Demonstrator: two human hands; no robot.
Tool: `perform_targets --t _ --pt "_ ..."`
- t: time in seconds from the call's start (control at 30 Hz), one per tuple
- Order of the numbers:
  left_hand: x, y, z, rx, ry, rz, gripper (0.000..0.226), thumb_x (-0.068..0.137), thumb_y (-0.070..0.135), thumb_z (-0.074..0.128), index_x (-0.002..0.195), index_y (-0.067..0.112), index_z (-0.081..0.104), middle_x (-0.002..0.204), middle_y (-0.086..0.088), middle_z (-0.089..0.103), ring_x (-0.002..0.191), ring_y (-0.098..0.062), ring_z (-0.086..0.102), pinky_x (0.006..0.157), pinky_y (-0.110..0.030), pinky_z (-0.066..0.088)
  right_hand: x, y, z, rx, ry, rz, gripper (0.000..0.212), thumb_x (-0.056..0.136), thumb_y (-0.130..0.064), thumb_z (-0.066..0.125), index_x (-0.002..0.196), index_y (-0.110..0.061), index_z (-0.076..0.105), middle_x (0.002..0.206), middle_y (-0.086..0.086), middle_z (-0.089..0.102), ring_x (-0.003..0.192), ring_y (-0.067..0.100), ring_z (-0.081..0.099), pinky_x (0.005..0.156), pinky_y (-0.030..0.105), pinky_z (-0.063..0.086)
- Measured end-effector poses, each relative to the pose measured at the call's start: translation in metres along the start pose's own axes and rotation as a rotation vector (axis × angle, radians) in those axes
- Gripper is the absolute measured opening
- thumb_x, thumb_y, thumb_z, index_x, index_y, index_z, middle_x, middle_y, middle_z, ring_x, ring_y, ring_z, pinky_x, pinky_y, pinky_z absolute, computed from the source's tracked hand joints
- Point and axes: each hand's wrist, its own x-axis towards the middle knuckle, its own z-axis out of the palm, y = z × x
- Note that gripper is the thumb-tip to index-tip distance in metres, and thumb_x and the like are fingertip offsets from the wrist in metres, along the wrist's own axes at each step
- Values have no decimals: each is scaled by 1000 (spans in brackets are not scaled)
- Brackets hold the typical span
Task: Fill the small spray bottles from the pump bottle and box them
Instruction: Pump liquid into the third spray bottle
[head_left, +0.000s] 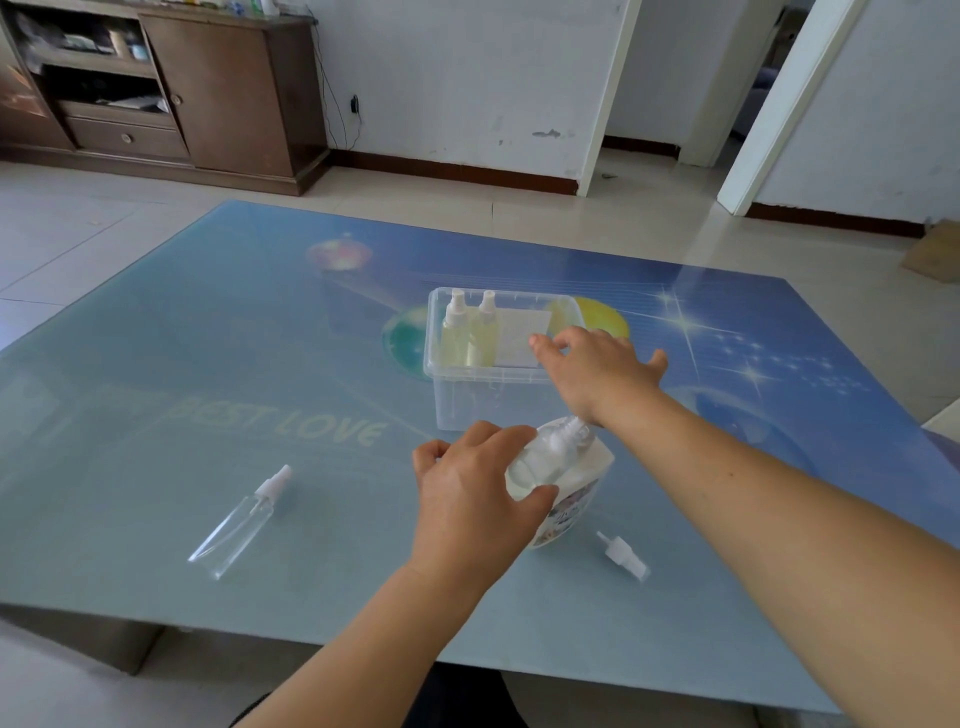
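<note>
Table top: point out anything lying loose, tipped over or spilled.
A loose spray cap lies on its side on the table, right of the pump bottle, attached to nothing. An empty spray bottle lies flat at left. No spill shows.

Two spray bottles (470, 327) in box (447, 400)

place: home living room | cues: wooden cabinet (208, 88); printed glass coffee table (260, 364); tiled floor (78, 234); doorway (769, 78)
</note>
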Motion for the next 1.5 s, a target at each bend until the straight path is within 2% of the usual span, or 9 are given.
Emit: perform_targets --t 0.27,0.43,0.57,0.7,1.0,1.1,1.3,1.5 --pt "-2 -7 5 -1 -42 -19 41 61 36 65 100 28 67 90 12 63 75 -8 59 82 -31 27 -1 2 12 -60 26 8 61 95 -60 18 129 -22 53 131 6 52 127 28 40 109 62 8" --pt "-1 -1 2 -15 -22 -14 39 59 36 66 97 27 66 84 11 61 72 -9 58 83 -32 28 0 -1 -1 -73 23 -17 62 95 -61 18 134 -24 47 138 5 46 133 28 33 109 62 3" --pt "2 1 0 -8 -12 2 39 60 36 66 98 26 66 83 11 60 72 -11 59 84 -34 29 3 -1 -2 15 -6 3 59 95 -61 18 127 -26 53 132 4 51 129 28 37 109 61 6" --pt "2 -4 2 -1 -31 -5 40 60 38 65 99 27 66 84 11 60 73 -10 58 84 -34 29 1 1 5 -16 20 15 62 95 -61 17 122 -23 58 127 5 55 125 29 41 109 63 8" --pt "-1 -3 2 -6 -44 -17 39 60 36 65 98 28 66 85 11 61 73 -9 58 82 -31 26 -3 1 7 -55 58 -12 60 95 -59 18 128 -24 53 132 5 51 130 28 36 109 62 4" --pt "2 2 0 -9 -28 4 38 60 37 65 97 27 66 82 10 60 71 -10 58 82 -31 27 1 -2 -4 -33 18 -13 61 95 -62 18 130 -25 51 134 4 49 132 28 34 109 62 3" --pt "1 1 1 -27 -30 1 38 60 36 66 97 27 66 83 11 60 72 -9 58 83 -31 28 1 3 2 19 2 9 61 95 -61 16 112 -22 60 119 5 57 124 30 41 110 62 9" --pt "-2 -4 6 -39 -45 -18 39 59 35 67 97 26 67 87 12 63 73 -7 59 82 -31 28 2 4 13 -35 44 11 62 95 -58 15 114 -22 61 119 5 58 122 29 42 109 62 8"
